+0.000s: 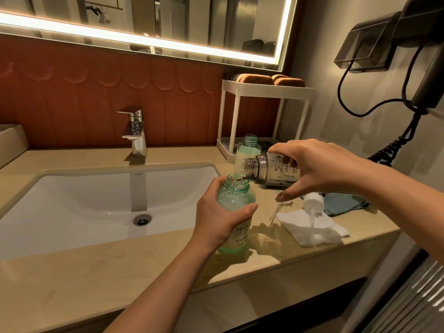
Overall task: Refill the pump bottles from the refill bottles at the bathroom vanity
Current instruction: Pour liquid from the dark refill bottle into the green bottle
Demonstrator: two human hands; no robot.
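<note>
Pouring looks to be under way: the right grip [319, 169] has its fingers and thumb closed round the base end of the clear refill bottle [269, 171]. The bottle lies nearly level, its long axis running left to right, with the open neck pointing left and dipped a little. That neck hangs just above and to the right of the open mouth of the green pump bottle [235, 203], and a thin clear stream seems to pass from one into the other. The green pump bottle stands upright on the desk [96, 272], near the front edge and just right of the sink [96, 200]. The left grip [216, 212] is curled round its left side, thumb across the near face, steadying it. The target mouth therefore lies left of and slightly below the right grip, and the left grip is the nearer of the two to it. The opening is narrow, so a small drift to either side would likely send liquid down the label. A second green bottle [249, 150], also uncapped, stands farther back by the white rack [264, 90]. A white pump head [312, 200] with its tube lies on a folded white tissue [300, 224] to the right, beside a blue cloth [343, 204].
</note>
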